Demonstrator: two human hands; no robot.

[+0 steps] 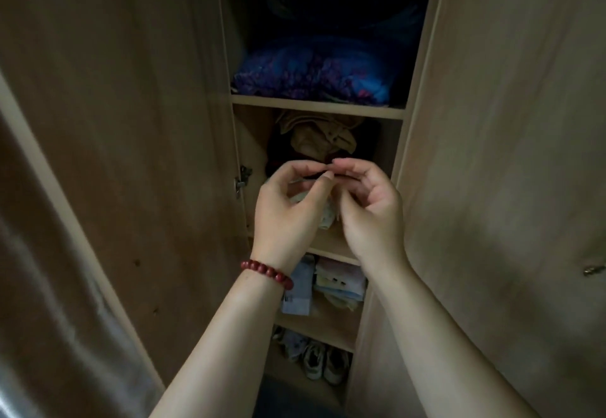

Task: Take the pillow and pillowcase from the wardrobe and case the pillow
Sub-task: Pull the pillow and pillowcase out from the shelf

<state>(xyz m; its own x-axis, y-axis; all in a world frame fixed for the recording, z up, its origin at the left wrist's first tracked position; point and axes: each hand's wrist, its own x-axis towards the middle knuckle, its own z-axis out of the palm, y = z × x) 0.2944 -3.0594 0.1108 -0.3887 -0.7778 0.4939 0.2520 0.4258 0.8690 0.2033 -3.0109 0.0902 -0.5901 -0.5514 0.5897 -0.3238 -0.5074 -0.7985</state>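
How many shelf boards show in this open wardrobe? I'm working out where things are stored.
4: one under the blue pillow at, one behind the hands at, one under the folded items at, one under the shoes, dimly seen. Higher ones may be hidden in the dark.

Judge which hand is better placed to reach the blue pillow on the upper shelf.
Neither clearly: left hand and right hand meet level, centred below the blue pillow. Both look empty.

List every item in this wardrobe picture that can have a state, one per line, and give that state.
Wardrobe doors: both swung open.
Blue patterned pillow: lying on an upper shelf, untouched.
Beige clothes: crumpled on the shelf below.
Shoes: on the bottom shelf.
Left hand: raised, fingertips meeting the right hand's.
Right hand: raised, holding nothing clearly visible.
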